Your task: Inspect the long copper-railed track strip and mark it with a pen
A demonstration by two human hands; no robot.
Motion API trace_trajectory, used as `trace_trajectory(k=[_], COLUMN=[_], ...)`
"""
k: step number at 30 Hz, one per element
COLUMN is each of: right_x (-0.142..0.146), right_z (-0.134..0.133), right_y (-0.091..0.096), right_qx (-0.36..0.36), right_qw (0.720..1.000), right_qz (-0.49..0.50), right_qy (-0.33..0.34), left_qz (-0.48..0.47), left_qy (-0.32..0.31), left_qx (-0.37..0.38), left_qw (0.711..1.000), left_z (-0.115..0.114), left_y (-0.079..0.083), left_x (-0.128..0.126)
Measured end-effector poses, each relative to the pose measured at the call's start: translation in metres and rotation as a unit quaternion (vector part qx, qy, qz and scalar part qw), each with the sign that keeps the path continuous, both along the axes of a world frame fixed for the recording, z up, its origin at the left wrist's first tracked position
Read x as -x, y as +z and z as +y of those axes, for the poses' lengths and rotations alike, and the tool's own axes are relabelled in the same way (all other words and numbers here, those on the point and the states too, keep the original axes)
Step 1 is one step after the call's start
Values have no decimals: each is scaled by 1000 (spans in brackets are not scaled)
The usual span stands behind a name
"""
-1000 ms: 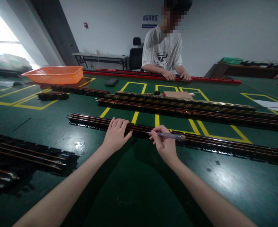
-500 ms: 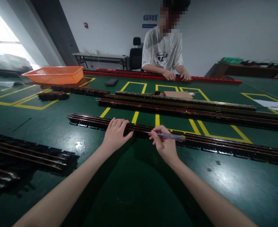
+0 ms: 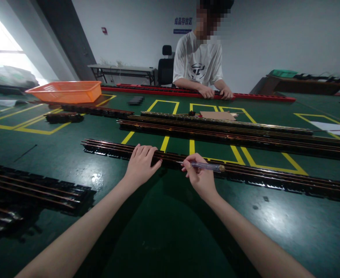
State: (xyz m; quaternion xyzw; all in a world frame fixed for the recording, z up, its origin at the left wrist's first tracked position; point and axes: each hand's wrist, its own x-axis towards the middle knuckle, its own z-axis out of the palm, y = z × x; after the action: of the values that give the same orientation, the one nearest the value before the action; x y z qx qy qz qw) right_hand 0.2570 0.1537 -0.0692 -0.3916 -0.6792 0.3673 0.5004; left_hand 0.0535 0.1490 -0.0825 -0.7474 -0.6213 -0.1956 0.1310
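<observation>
A long black rail with thin copper-coloured rods along it lies across the green table in front of me. My left hand rests on this rail, palm down, its fingers laid over the far side and the thumb apart. In my right hand is a screwdriver with a clear purple handle, gripped between thumb and fingers. Its thin shaft points left toward the rail, close to my left thumb. Whether the tip touches the rail is too small to tell.
More rodded black rails lie beyond mine, and others sit at the near left. An orange basket stands at the back left. Across the table a person in a white shirt has both hands on a red rail.
Both hands keep almost the same place on the rail, and the screwdriver stays in my right hand. The whole view has shifted very slightly.
</observation>
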Motion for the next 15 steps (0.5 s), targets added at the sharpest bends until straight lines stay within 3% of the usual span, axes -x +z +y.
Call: trace_trajectory(k=[15], right_x=[1], right_z=[-1], right_y=[0], right_qx=[-6], right_qw=[1000], right_qz=[-6], right_qy=[-13], left_qz=[9], left_qy=[0], left_qx=[-11], left_qw=[1000], left_z=[1], left_y=[-3], left_x=[1])
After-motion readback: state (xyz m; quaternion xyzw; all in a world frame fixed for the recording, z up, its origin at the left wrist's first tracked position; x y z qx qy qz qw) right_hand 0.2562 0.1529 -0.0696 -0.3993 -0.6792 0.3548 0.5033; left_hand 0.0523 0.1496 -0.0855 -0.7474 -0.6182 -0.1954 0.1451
